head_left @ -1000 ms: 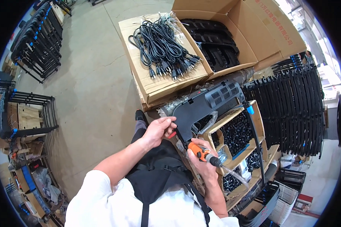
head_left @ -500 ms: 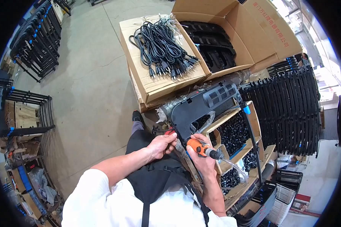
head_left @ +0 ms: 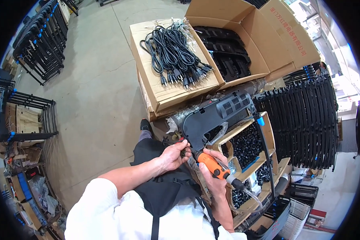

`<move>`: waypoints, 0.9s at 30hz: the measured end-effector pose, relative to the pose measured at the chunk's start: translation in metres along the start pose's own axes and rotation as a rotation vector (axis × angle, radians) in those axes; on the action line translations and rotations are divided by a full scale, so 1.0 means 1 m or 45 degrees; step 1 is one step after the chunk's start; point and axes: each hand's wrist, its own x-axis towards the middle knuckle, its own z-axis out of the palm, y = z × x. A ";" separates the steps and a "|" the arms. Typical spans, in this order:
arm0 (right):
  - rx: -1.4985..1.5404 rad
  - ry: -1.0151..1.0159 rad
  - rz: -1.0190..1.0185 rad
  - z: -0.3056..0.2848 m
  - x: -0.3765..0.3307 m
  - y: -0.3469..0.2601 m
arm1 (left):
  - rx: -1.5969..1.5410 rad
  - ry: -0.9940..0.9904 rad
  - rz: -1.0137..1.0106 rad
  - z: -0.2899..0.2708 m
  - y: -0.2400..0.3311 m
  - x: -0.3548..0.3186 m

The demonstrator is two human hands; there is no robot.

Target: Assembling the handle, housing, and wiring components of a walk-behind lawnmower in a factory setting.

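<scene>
My right hand [head_left: 214, 177] is wrapped round an orange power screwdriver [head_left: 210, 162] with a clear hose [head_left: 253, 196] at its rear end. Its dark nose points up and left, close to the lower end of a black plastic panel [head_left: 200, 124]; whether the tip touches is unclear. This panel has a vented bulge and sits on a black tubular frame [head_left: 267, 148]. Beside the driver's nose, my left hand [head_left: 175, 157] is closed, thumb and forefinger together at the panel's end. Small dark pieces, perhaps screws, show within its curled fingers.
Under the frame, a divided cardboard box [head_left: 270, 134] holds many small black parts. Beyond the panel, black power cords [head_left: 174, 56] lie on a carton [head_left: 164, 96], next to an open carton [head_left: 264, 40] of black plastic parts. Black frames [head_left: 304, 120] are stacked at right, others [head_left: 42, 44] at left.
The screwdriver has tilted, so its length now shows and its nose points toward the panel's lower end. My left hand has shifted slightly right, exposing the small dark pieces in its fingers.
</scene>
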 end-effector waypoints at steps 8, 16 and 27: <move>-0.058 -0.013 -0.002 0.003 0.007 0.000 | 0.011 -0.048 0.012 -0.002 0.003 0.001; 0.012 0.041 0.068 0.012 0.028 0.002 | -0.027 -0.045 0.000 0.017 0.001 -0.007; -0.045 -0.030 0.071 0.026 0.058 0.015 | 0.464 -0.014 0.053 0.009 -0.002 -0.012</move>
